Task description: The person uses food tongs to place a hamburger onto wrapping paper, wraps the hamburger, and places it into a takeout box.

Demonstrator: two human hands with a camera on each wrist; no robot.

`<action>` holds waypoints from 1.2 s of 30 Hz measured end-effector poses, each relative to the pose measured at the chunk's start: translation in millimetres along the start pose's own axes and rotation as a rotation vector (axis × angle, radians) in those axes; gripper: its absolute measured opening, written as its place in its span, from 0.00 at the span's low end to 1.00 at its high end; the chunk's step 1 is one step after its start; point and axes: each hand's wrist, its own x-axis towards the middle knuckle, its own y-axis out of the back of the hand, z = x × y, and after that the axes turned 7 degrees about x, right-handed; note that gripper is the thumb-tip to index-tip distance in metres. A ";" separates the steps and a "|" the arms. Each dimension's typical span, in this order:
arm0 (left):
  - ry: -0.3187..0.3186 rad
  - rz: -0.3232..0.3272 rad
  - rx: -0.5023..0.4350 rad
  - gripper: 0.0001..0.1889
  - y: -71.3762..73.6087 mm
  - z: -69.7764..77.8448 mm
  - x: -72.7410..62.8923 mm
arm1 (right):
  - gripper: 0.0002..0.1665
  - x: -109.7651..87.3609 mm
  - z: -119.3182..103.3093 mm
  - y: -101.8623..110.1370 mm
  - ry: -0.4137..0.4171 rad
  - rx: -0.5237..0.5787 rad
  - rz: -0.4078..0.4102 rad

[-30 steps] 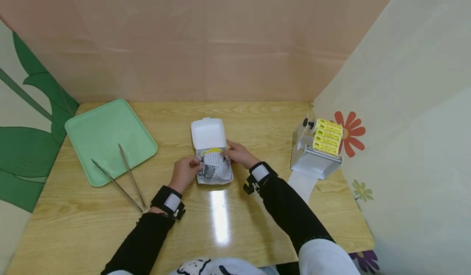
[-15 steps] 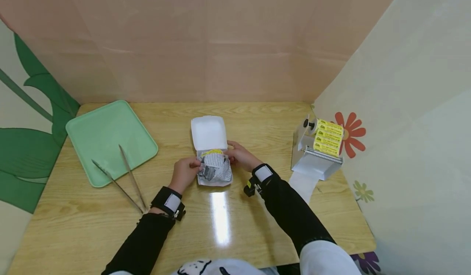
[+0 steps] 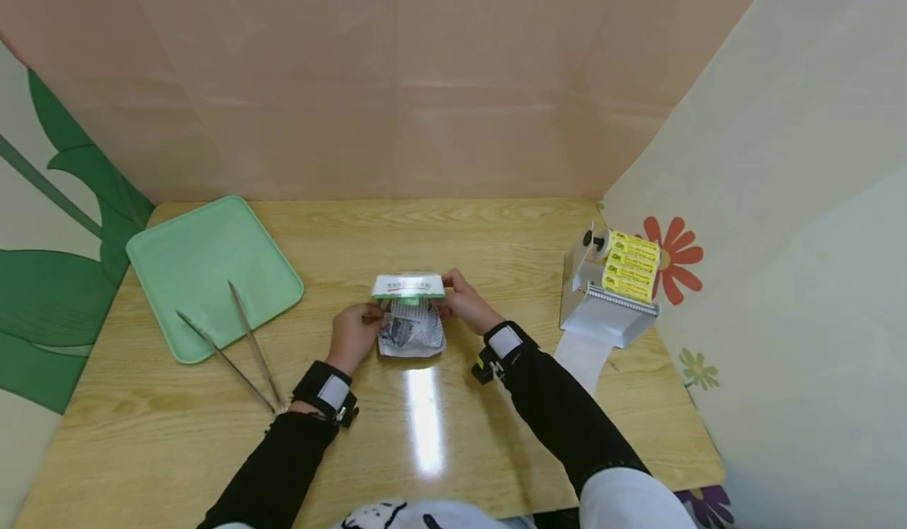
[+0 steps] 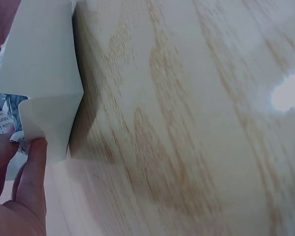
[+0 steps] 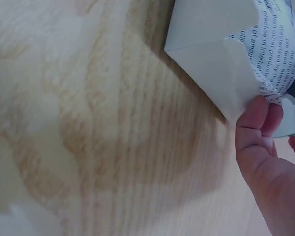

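A small white card food box [image 3: 407, 284] stands mid-table, its lid tipped forward and its printed outside showing. Inside lies a bundle wrapped in newsprint-patterned paper [image 3: 411, 331]. The left hand [image 3: 352, 334] is at the box's left side; in the left wrist view its thumb and a finger [image 4: 34, 167] pinch a corner of the wrapping paper by the side wall [image 4: 46, 113]. At the right side, the right hand [image 3: 468, 302] pinches the paper's edge [image 5: 270, 88] by the box corner. The lid hides the far part of the bundle.
A green tray [image 3: 205, 253] sits at the left, metal tongs [image 3: 255, 348] resting over its near edge. On the right stands a metal dispenser [image 3: 602, 308] with a roll of yellow labels [image 3: 631, 261] and a white strip [image 3: 583, 360] hanging down in front.
The lid, standing back with its white inside showing, has tipped forward over the far end of the bundle. Both hands have stayed at the box's sides with little movement.
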 end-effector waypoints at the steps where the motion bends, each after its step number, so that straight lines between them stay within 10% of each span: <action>1: 0.009 0.003 -0.007 0.06 -0.1 -0.3 0.1 | 0.17 -0.2 0.6 -0.1 0.001 -0.001 0.010; 10: 0.121 0.068 0.016 0.19 -1.9 -9.1 5.4 | 0.19 -4.2 -1.0 1.3 -0.066 0.020 0.015; 25: 0.101 0.053 0.224 0.13 4.7 -3.8 1.9 | 0.26 -10.7 -13.6 -2.1 -0.146 -0.111 0.031; 36: 0.173 0.003 0.119 0.13 5.0 -0.6 0.9 | 0.35 -12.2 -25.2 -8.6 -0.211 -0.072 0.074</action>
